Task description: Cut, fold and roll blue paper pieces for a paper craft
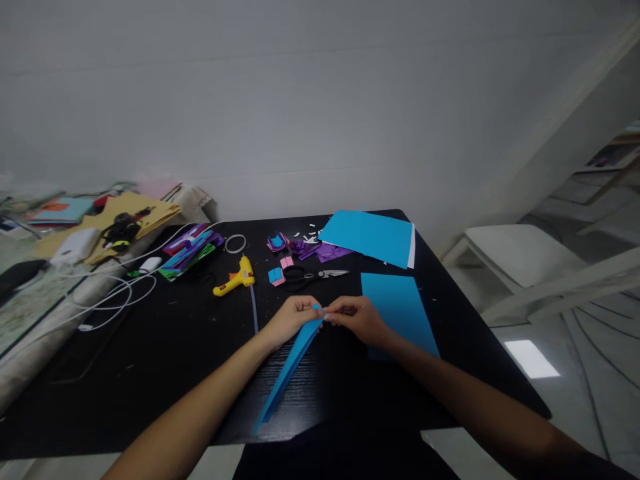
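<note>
A long folded strip of blue paper [293,360] slants from my hands down toward the table's near edge. My left hand [296,317] is closed around its upper end, thumb on top. At that same end, the fingertips of my right hand [356,318] pinch together at the tip of the paper; what exactly lies between them is too small to make out. A blue sheet [397,307] lies flat beneath and beside my right forearm. Just beyond my hands rest black-handled scissors [317,274], their blades pointing right.
A yellow glue gun [237,277] lies left of the scissors near a tape ring [235,244]. Blue and white sheets [370,237] lie at the back right, by purple scraps [333,252]. Folded coloured papers [190,250] and white cables [125,300] occupy the left. A white chair [515,250] stands right.
</note>
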`<state>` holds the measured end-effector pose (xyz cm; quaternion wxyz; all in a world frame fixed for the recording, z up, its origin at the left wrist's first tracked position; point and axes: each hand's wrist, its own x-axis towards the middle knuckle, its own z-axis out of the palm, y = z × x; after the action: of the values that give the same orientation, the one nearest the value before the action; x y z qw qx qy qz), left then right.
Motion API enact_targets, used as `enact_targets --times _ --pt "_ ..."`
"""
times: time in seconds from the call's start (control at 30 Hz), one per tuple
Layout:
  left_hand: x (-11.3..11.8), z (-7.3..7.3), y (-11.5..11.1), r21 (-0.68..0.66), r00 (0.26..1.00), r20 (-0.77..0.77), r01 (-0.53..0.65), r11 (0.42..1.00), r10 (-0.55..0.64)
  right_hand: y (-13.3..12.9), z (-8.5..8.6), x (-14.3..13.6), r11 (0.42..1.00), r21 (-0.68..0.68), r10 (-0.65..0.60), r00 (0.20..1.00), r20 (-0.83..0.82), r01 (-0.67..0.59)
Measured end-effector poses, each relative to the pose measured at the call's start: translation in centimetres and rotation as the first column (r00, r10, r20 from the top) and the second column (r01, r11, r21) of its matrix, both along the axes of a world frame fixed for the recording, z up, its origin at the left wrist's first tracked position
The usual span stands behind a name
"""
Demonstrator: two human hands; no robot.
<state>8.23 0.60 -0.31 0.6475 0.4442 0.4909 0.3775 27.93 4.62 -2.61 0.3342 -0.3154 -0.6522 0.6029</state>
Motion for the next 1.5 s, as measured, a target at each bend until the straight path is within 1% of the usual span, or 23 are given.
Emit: enact_targets --times 0.9,1.27,1.4,1.5 --pt "-0.05 -0.16 0.01 0.003 1.000 -0.002 0.001 1.000 -0.001 0.02 -0.15 -0.05 1.000 -0.010 -0.005 1.000 0.013 0.005" --pt "-0.08 -0.14 -0.05 0.006 1.000 0.000 0.006 1.000 -0.006 -0.03 0.00 0.01 1.000 0.001 -0.008 0.999 0.034 0.008" --pt "-0.01 -0.15 -0.02 0.013 1.000 -0.009 -0.001 1.000 0.001 -0.18 0.34 -0.01 1.000 -0.005 0.007 0.999 0.035 -0.007" --pt "0.11 -0.13 0.01 0.025 1.000 -0.018 -0.012 1.000 0.012 -0.28 0.54 0.01 1.000 -0.020 0.006 1.000 -0.014 -0.006"
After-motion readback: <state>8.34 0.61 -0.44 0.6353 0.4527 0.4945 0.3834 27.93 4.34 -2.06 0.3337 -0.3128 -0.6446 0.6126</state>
